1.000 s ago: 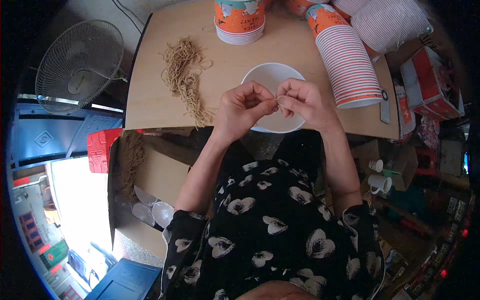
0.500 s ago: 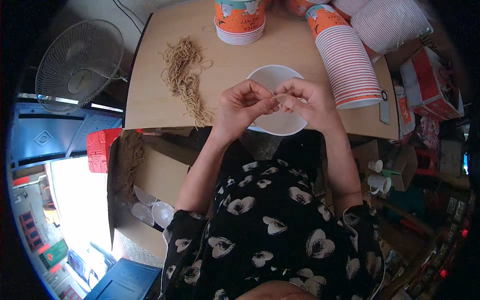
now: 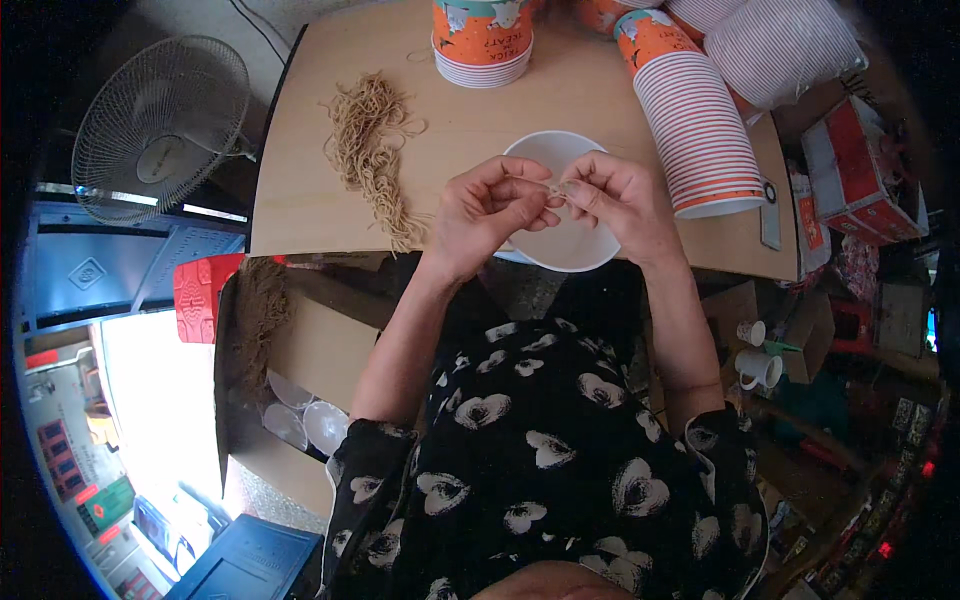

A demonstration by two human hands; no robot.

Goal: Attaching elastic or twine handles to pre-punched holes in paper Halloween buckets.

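Observation:
Over the white inside of a round paper bucket (image 3: 572, 252), my two hands meet with fingertips pinched. A thin tan cord (image 3: 557, 190) runs between them, with a small loop or knot at the fingertips; its exact shape is too small to tell. My left hand (image 3: 487, 215) is closed on one part of the cord, and my right hand (image 3: 622, 208) pinches it from the other side. The bucket stands at the table's near edge, its mouth facing up toward me, partly hidden by my hands. To the left lies a tangled pile of tan cords (image 3: 372, 140).
Orange-printed paper buckets (image 3: 482, 40) stand nested at the table's (image 3: 300, 180) far side. A long nested stack (image 3: 700, 130) lies on the right, beside another wrapped stack (image 3: 780, 50). A fan (image 3: 160, 130) is at far left; an open carton (image 3: 320, 340) sits below the table's left edge.
My right fingers have closed in tighter around the cord, and the left fingers have shifted slightly. Both hands stay over the bucket; the bucket has moved slightly right in view.

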